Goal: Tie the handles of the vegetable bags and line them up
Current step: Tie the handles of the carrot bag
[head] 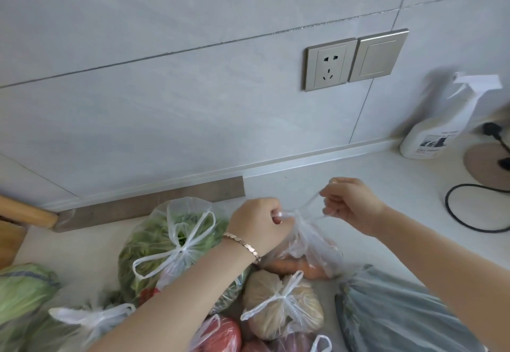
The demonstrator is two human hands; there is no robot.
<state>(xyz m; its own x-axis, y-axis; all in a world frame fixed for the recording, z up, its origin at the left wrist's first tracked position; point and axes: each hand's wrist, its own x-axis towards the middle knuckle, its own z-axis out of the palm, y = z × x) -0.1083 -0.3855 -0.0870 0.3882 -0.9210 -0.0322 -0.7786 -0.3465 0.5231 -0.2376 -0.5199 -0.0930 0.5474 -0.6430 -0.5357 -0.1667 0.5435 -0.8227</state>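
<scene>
Your white counter (372, 175) by the tiled wall.
On it you have tied vegetable bags (176, 244), a spray bottle (430, 136) and a black cable (455, 213).

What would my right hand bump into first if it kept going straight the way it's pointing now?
The right hand, gripping a handle of the carrot bag, points left toward the left hand. It would probably meet that hand's knuckles first, right over the knot, though depth between them is hard to judge.
</scene>
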